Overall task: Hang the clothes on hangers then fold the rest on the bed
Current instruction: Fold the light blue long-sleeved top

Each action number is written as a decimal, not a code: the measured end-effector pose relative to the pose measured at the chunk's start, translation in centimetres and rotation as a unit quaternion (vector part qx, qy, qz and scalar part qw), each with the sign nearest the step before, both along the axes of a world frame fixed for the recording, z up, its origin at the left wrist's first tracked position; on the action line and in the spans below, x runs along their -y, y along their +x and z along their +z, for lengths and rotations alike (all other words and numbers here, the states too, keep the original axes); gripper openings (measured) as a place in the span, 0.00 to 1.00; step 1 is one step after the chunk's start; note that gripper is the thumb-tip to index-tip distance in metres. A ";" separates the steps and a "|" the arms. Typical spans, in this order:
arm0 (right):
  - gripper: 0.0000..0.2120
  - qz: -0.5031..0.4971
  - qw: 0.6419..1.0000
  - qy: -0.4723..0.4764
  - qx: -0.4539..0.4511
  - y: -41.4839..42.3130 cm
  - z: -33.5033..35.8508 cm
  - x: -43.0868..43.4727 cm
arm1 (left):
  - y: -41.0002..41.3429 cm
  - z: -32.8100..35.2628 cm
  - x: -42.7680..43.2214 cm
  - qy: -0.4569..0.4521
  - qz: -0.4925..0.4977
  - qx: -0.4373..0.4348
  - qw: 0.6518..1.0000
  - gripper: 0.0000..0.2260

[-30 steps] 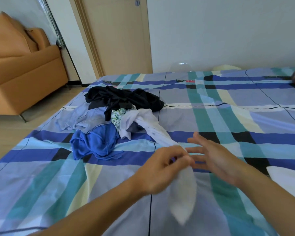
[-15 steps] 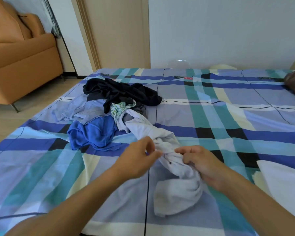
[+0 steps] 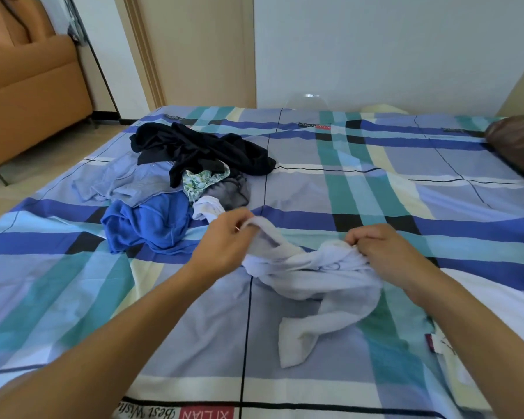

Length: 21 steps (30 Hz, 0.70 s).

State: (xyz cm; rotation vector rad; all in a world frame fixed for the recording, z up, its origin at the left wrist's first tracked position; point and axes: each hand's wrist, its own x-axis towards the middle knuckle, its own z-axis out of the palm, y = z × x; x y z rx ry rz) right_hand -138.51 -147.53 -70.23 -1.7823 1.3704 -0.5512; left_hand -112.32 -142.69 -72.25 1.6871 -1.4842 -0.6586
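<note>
White garment (image 3: pixel 312 276) lies bunched on the bed (image 3: pixel 375 189), front-centre, stretched btwn both hands; L hand (image 3: pixel 224 240) pinches its upper-left edge, thumb & fingertips (image 3: pixel 239 216) closed on a raised fold, w/ the cloth coming out just right of the fingers; R hand (image 3: pixel 384 252) is clenched on a gathered bunch at the garment's right end, knuckles up, fingers (image 3: pixel 360 235) curled over the fabric, which sits under & left of them; the middle of the garment sags twisted btwn the two grips & rests on the sheet; one long end trails toward the viewer & lies flat on the plaid cover, apart from both hands; another end runs up-left past the L hand & touches the clothes pile.

Pile sits on the bed's left half, beyond the L hand: black garment (image 3: pixel 206 149) on top at the back; pale blue shirt (image 3: pixel 127 179) spread to its left; bright blue garment (image 3: pixel 149 225) nearest the L hand, just beside the wrist; floral piece (image 3: pixel 200 179) & grey piece (image 3: pixel 233 192) in the middle, touching the white one's end.

Brown pillow (image 3: pixel 518 143) at far right edge; white fabric (image 3: pixel 478 285) by the R forearm; orange sofa (image 3: pixel 28 86) on the floor at left; wooden door (image 3: pixel 200 49) behind the bed.
</note>
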 end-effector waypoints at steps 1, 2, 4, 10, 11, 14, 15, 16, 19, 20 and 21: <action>0.22 -0.031 0.999 -0.027 -0.018 -0.3 0.0 0.4 | 0.1 0.7 -0.1 -0.009 0.029 -0.063 0.998 0.09; 0.21 -0.053 0.997 -0.049 -0.030 -0.7 0.1 0.6 | 0.2 1.5 -0.2 -0.014 0.061 -0.135 0.989 0.10; 0.19 -0.085 0.991 -0.092 -0.045 -1.2 0.3 0.9 | 0.4 2.6 -0.3 -0.017 0.120 -0.274 0.954 0.11; 0.16 -0.108 0.958 -0.266 -0.013 -1.2 0.4 0.4 | 1.6 4.1 -1.2 -0.046 0.137 -0.502 0.853 0.13; 0.18 -0.064 0.967 -0.243 -0.036 -1.2 0.4 0.2 | 1.8 4.2 -1.3 -0.048 0.129 -0.518 0.845 0.13; 0.20 0.102 0.978 -0.066 -0.171 -1.0 0.4 -0.5 | 1.4 4.6 -1.7 -0.043 0.100 -0.526 0.843 0.15; 0.19 0.127 0.972 -0.030 -0.198 -1.0 0.2 -0.7 | 1.2 4.8 -1.9 -0.040 0.081 -0.521 0.849 0.15; 0.17 0.128 0.971 -0.028 -0.199 -0.7 -0.1 -0.9 | 0.8 4.9 -2.1 -0.035 0.059 -0.502 0.862 0.16; 0.11 0.047 0.993 -0.094 -0.047 0.4 -0.1 -1.5 | -0.7 5.5 -2.9 -0.008 -0.006 -0.441 0.898 0.23; 0.07 0.029 0.995 -0.096 0.029 1.0 0.2 -1.9 | -1.1 5.6 -3.2 0.003 -0.034 -0.409 0.912 0.23; 0.04 0.034 0.992 -0.083 0.092 1.5 0.7 -2.3 | -1.5 5.6 -3.4 0.011 -0.063 -0.372 0.926 0.20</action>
